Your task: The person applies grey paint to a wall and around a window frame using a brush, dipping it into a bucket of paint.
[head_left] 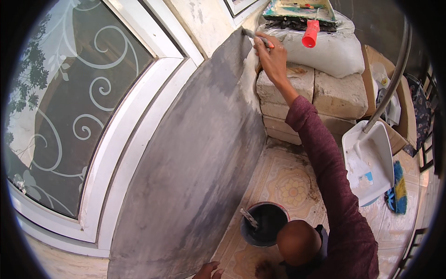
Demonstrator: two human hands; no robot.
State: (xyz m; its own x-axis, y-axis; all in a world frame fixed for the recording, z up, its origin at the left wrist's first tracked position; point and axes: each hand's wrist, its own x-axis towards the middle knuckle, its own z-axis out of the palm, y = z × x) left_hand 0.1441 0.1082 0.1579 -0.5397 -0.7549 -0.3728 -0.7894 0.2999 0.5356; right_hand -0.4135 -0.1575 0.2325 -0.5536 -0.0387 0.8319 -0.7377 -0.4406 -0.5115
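My right hand (273, 58) reaches up to the far corner of the low wall, closed around the handle of a paintbrush (265, 41). The bristle end rests against the wall's upper edge, partly hidden by my fingers. Streaky dark grey paint covers most of the wall (195, 153), while a pale strip shows near the brush. At the bottom edge my left hand (209, 270) is only partly in view, fingers apart and holding nothing visible, close to the wall's foot. A bucket (242, 232) of dark grey paint stands on the floor, with a paint-smeared stick (249, 218) leaning in it.
Pale blocks (339, 93) are stacked beyond the wall, bearing a white sack (344, 60) and a paint tray (302, 11) with a red-handled roller (310, 35). On the right are a white dustpan (369, 162), a brush head (397, 190) and a cardboard box (404, 111). A white-framed window (134, 162) borders the wall.
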